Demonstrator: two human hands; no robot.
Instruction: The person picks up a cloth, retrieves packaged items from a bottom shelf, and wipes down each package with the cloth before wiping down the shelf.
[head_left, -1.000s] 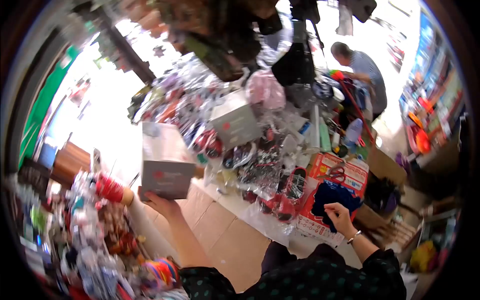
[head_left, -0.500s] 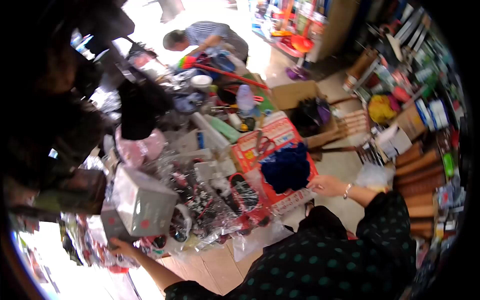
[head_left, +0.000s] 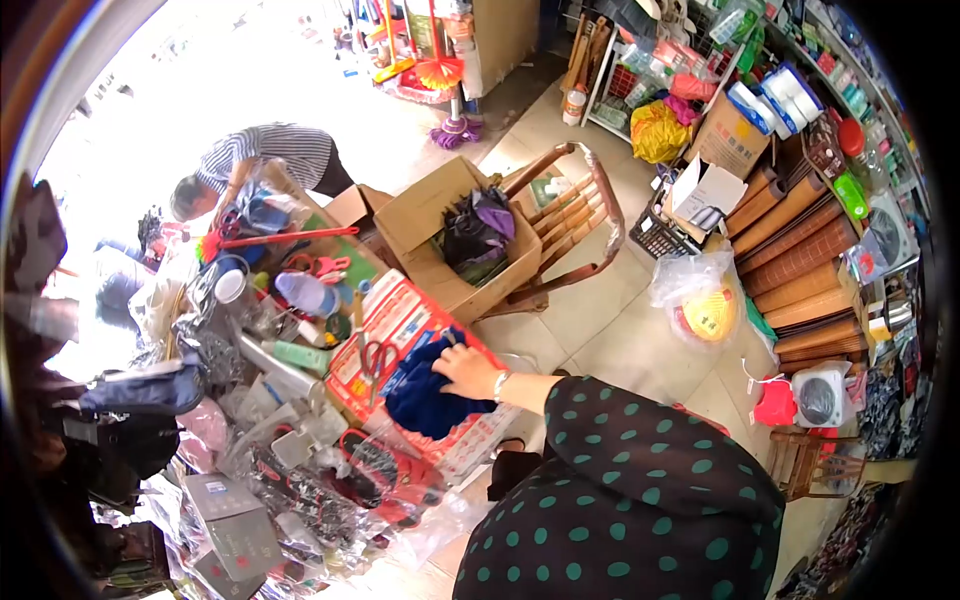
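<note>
1. Beneath the right hand I have a dark blue cloth, bunched in soft folds. The fingers touch its upper part and are slightly curled; from my end I cannot tell whether they pinch the fabric or merely rest on it.
2. Under both hand and cloth I see a red-and-white box, its printed top showing around the folds.
3. As for the left hand, it is outside my view, so I cannot tell whether it holds anything.
4. At the right wrist I make out a pale bracelet, and farther up the arm a black sleeve with green dots.
5. Left of the right hand, just beside the cloth, scissors lie on that same box.
6. Left of the hand and nearer to me are red shoes in clear plastic; well farther left, a grey box.
7. Beyond the hand, an open cardboard carton holds something dark and purple, with a wooden chair just right of it.
8. Well beyond the hand, leftward, another person in a striped top bends forward.
</note>
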